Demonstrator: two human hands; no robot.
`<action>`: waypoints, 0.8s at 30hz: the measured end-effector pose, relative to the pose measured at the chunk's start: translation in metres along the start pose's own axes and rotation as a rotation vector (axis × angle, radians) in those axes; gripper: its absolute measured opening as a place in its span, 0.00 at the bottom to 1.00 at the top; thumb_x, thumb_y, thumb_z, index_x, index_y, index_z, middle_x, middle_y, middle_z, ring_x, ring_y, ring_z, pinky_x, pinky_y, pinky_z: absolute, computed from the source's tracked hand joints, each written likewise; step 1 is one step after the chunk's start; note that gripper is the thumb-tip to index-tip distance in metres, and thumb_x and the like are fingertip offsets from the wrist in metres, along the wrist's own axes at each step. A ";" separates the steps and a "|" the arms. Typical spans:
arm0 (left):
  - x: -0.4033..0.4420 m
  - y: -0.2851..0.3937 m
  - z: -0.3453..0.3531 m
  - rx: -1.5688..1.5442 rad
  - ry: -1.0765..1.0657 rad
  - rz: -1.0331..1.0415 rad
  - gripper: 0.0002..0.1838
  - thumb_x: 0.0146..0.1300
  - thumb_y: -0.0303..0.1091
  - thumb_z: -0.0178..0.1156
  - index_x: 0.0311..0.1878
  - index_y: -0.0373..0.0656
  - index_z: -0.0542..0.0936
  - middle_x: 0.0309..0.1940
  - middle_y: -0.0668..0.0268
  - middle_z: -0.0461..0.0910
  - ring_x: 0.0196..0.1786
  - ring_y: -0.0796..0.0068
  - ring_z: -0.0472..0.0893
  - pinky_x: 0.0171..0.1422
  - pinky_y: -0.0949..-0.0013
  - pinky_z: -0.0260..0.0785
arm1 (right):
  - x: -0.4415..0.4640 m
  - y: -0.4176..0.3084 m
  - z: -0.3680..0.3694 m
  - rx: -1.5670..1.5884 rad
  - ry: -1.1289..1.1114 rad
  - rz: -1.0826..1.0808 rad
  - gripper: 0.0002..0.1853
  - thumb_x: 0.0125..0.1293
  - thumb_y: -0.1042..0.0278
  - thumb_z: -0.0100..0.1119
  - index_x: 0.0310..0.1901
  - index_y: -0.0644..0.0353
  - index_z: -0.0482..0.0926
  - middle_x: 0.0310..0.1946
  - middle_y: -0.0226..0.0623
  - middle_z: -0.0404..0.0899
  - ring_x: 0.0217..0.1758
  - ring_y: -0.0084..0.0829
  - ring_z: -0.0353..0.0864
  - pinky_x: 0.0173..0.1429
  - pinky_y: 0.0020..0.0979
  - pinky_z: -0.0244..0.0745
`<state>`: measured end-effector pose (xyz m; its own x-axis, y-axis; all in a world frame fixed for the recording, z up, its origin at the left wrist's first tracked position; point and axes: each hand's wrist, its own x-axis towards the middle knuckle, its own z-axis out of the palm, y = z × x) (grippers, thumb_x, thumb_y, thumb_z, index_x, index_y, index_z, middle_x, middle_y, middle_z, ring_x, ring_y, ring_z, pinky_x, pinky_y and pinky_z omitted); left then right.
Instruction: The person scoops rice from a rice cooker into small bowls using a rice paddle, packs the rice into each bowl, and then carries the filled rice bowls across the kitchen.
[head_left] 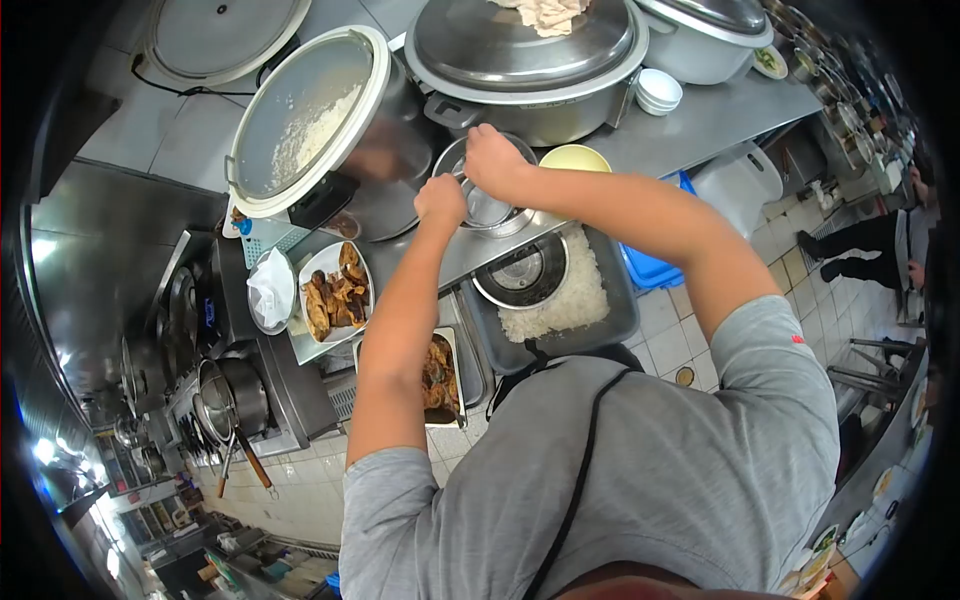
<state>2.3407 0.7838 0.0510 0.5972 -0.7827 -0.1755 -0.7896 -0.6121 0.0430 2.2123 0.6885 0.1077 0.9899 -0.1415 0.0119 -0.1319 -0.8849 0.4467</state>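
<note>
Shiny metal, matt cloth
I see a smooth metal container [487,208], a glossy metal lid [470,50], a matt cloth shirt [650,450].

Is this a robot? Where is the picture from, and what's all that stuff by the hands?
No robot here, just a person with bare hands. There's one picture, from a camera on the person's head, looking forward and down. That's why you see their grey shirt and arms.

The left hand and right hand are close together at a round metal bowl. The fingers are too small to tell exactly what they grip.

Nearby on the metal counter are a big pot with a metal lid, stacked white bowls and a yellow bowl. Closer to the body, a grey tub holds what looks like white rice.
</note>
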 end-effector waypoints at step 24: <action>-0.029 0.002 -0.061 -0.381 0.046 0.169 0.33 0.58 0.35 0.71 0.63 0.30 0.69 0.51 0.34 0.85 0.58 0.34 0.86 0.66 0.46 0.77 | -0.148 -0.108 0.032 0.889 0.225 0.727 0.12 0.74 0.67 0.55 0.50 0.67 0.68 0.24 0.55 0.84 0.28 0.60 0.87 0.34 0.59 0.81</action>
<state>2.3306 0.7984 0.1159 0.4763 -0.8745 -0.0911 -0.7733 -0.4660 0.4299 2.0787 0.7905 0.0293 0.6412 -0.7394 0.2052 -0.5731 -0.6393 -0.5127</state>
